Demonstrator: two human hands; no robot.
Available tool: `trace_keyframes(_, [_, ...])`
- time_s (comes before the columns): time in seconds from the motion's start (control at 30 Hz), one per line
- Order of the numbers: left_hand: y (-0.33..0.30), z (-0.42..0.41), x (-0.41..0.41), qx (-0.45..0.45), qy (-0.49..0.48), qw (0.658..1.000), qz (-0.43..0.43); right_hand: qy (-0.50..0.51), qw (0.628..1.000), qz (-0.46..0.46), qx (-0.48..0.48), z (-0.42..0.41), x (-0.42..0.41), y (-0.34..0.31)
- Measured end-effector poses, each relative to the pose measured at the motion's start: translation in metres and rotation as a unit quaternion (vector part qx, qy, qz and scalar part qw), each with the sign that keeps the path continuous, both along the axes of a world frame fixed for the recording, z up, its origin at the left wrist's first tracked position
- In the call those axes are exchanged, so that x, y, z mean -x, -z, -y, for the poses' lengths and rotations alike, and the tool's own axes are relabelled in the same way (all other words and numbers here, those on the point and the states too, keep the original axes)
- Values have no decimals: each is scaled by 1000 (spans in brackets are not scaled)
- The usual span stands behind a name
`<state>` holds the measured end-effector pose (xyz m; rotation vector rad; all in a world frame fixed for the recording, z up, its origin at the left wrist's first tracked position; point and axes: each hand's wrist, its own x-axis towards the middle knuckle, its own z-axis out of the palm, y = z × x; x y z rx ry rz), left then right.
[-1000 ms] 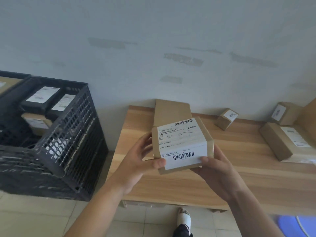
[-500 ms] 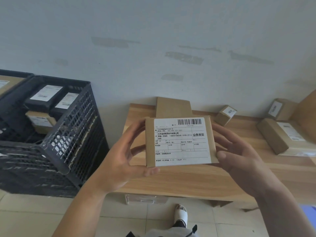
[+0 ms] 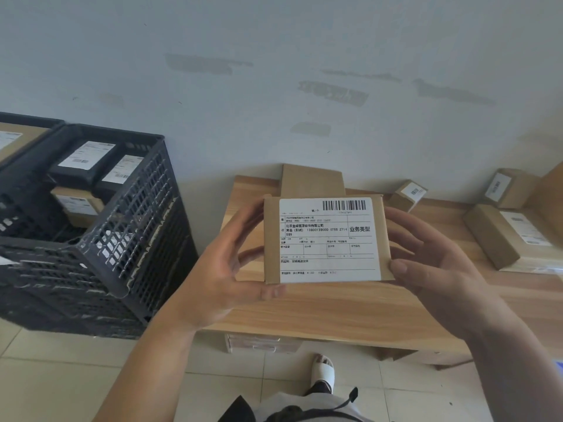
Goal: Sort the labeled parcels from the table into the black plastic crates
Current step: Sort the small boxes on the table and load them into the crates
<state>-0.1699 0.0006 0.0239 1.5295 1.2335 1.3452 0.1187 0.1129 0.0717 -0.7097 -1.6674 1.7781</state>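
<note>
1. Both hands hold one parcel point(image 3: 327, 240) upright above the worktop point(image 3: 320, 312): the left hand point(image 3: 225, 269) pinches its left edge between thumb and fingers, and the right hand point(image 3: 432, 263) grips its right edge.
2. Its white label point(image 3: 329, 239) faces the camera, so the step in hand looks like reading it.
3. Next, the parcel must travel left to a black crate point(image 3: 100, 245), which already holds parcels.
4. More boxes point(image 3: 505, 236) wait on the worktop.

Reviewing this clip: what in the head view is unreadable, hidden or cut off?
- Held parcel: small label print is blurred; its back faces away.
- Crate: lower contents hidden by mesh walls and the parcels on top.
- Far-left crate: cut by the frame edge.
- Right parcel: label too small to read.
</note>
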Motion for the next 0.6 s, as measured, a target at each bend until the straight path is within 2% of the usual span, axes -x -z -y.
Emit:
trace_keyframes(0.47, [5,-11,-38,29,61,998,10,59,998,-12,19,16,-49,21])
trace_keyframes(0.6, [7,-13,-42,57,64,996,31,55,997,26,37,13,-53,23])
